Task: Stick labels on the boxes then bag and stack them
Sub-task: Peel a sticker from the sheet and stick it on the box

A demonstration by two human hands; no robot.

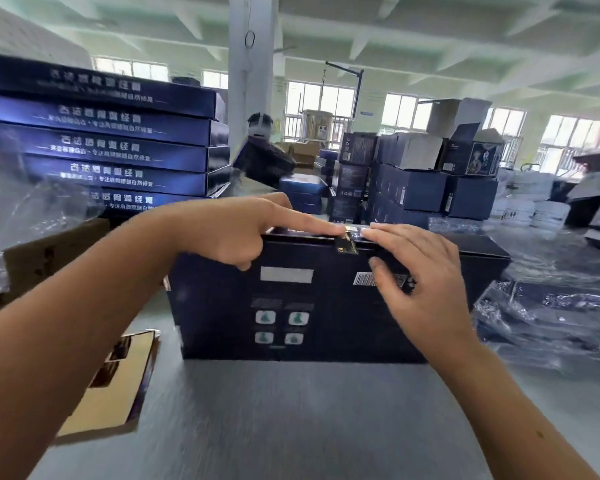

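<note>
Navy-blue box stands on edge at the middle of the grey table, its printed face toward the camera. A gold-and-black label is folded over the box's top front edge. The left hand sits at the upper left of the box, its straight index finger pressing on the label and the other fingers curled under, holding nothing. The right hand lies just right of the label, fingers straight along the top edge and thumb flat on the front face by a barcode. A gold label sheet lies to the left, below a stack of blue boxes. Bagged boxes lie to the right.
</note>
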